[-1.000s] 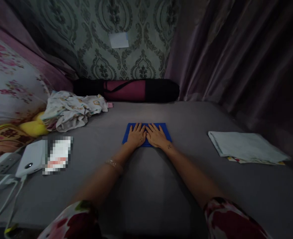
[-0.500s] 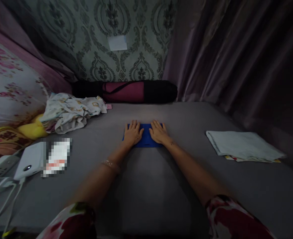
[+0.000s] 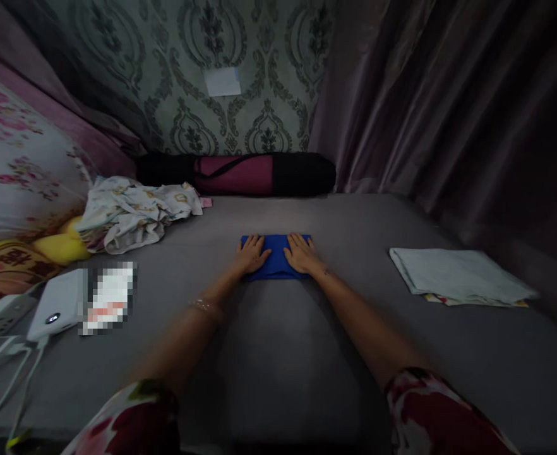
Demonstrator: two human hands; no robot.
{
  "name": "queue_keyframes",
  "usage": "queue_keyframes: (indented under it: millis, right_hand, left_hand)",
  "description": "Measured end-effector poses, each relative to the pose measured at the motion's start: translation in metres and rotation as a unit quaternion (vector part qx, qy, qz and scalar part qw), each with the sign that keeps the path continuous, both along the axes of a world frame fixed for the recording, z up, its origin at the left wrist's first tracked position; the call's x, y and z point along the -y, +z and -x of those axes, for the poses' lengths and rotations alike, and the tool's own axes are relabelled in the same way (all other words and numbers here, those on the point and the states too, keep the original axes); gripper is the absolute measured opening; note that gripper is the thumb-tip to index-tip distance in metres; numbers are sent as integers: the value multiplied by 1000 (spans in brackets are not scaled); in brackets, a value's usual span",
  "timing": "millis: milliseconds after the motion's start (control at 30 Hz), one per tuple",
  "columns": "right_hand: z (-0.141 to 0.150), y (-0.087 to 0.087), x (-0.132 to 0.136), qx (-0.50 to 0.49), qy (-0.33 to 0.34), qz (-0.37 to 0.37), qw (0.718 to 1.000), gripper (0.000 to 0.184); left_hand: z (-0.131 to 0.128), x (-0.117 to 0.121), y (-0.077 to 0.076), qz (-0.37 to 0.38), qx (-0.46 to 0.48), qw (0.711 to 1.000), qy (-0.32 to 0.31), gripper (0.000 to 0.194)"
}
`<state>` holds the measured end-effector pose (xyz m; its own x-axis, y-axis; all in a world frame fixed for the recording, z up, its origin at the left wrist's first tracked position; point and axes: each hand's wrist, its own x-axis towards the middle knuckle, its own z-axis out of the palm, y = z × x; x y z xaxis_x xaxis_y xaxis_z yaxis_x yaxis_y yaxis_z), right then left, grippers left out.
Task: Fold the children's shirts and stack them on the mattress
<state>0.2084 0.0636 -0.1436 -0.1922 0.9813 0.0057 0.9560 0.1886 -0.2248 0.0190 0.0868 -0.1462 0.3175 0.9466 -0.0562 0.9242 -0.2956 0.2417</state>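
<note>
A folded blue cloth [image 3: 275, 258] lies flat on the grey bed sheet [image 3: 278, 347], in the middle of the view. My left hand [image 3: 252, 255] rests on its left side, palm down, fingers stretched out and thumb pointing inward. On the cloth's right side my right hand [image 3: 301, 254] lies palm down in the same way, fingers extended. A strip of blue shows between the two thumbs. Parts of the cloth's left and right edges are hidden under my hands.
To the right lies a folded pale cloth [image 3: 458, 272] over a patterned one. At left are crumpled printed clothes [image 3: 136, 212], a white power bank [image 3: 60, 303] with cables and a power strip [image 3: 4, 316]. A black and maroon long bag [image 3: 235, 174] lines the wall.
My hands have slid apart from the cloth's middle, the left one leftward and the right one rightward. The camera view has shifted slightly.
</note>
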Motion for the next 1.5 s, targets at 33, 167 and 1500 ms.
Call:
queue_keyframes:
  millis: [33, 167, 1500]
  right_hand:
    - [-3, 2, -1, -7, -2, 7, 1000, 61]
    - [-17, 2, 1, -21, -43, -14, 999, 63]
    - [72, 10, 0, -2, 29, -5, 1000, 61]
  left_hand:
    - [4, -1, 3, 8, 4, 1000, 4, 63]
    - [22, 3, 4, -54, 13, 997, 61, 60]
    - [52, 2, -28, -96, 380, 906, 157, 50]
